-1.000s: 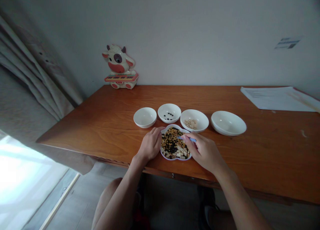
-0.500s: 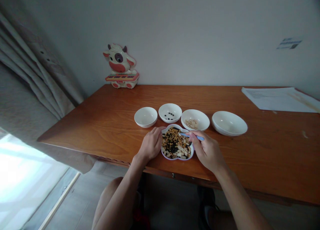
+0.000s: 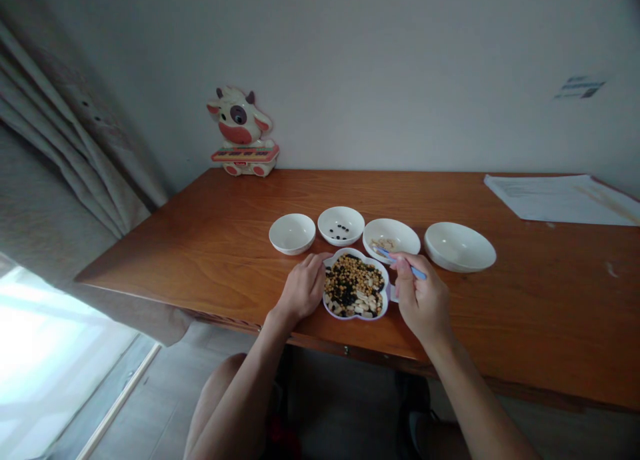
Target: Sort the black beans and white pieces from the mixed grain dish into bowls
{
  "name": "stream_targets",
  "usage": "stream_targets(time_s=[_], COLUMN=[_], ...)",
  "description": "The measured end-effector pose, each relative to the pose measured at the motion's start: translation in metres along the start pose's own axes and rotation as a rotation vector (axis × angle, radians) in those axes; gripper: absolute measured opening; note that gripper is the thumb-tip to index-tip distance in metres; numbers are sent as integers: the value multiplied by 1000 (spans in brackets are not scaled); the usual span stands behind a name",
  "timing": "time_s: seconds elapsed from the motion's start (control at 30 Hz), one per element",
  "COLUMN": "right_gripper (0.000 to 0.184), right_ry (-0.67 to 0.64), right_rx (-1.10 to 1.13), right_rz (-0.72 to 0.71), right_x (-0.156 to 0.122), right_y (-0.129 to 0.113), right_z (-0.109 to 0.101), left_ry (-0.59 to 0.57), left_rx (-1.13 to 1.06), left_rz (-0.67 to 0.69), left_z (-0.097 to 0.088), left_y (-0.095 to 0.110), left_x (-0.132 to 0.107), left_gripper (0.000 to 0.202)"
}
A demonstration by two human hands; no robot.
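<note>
My left hand [image 3: 303,287] holds the left rim of a flower-shaped dish [image 3: 342,317] with a pale purple edge. Yellow kernels, black beans and pale seed-like pieces lie mixed inside it. A slim blue utensil [image 3: 418,273] is pinched in my right hand [image 3: 423,297]; I cannot tell what kind its tip is. That tip reaches into a white bowl [image 3: 406,229] with several pale pieces at the bottom. Left of this bowl, another white bowl [image 3: 341,215] contains several black beans. The dish's short handle [image 3: 395,293] shows beside my right hand.
One white bowl [image 3: 293,230] stands at the left end of the row, another white bowl [image 3: 463,247] at the right end. A toy cow with a keyboard [image 3: 244,137] is at the back left of the wooden table [image 3: 200,247]. Papers [image 3: 555,195] lie at the back right.
My right hand has moved right with the blue utensil, whose tip went from above the dish to the bowl of pale pieces. My left hand stays at the dish's rim.
</note>
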State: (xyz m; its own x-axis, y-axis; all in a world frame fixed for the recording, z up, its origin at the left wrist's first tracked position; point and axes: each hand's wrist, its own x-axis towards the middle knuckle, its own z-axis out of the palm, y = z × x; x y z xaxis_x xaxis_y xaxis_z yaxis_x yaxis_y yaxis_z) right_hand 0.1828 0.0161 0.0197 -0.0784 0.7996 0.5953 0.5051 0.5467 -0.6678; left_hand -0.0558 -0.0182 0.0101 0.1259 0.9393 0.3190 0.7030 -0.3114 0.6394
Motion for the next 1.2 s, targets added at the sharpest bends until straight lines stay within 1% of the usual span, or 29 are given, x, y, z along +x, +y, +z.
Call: stream_targets(time_s=[0.27, 0.5, 0.73, 0.97, 1.2], right_gripper=[23, 24, 25, 23, 23], right_ry=[18, 0, -13, -73, -104], right_rx=[-48, -52, -57, -47, -60], right_rz=[-55, -37, -27, -67, -73], right_x=[3, 5, 4, 2, 1], right_y=[-1, -3, -3, -4, -4], right_z=[1, -1, -2, -3, -4], left_ry=[2, 4, 4, 3, 0], left_rx=[10, 2, 13, 22, 41], left_rz=[8, 3, 0, 6, 12], left_z=[0, -2, 0, 2, 1], left_y=[0, 3, 0, -2, -1], left_x=[1, 0, 0, 0, 1], left_gripper=[35, 35, 35, 36, 36])
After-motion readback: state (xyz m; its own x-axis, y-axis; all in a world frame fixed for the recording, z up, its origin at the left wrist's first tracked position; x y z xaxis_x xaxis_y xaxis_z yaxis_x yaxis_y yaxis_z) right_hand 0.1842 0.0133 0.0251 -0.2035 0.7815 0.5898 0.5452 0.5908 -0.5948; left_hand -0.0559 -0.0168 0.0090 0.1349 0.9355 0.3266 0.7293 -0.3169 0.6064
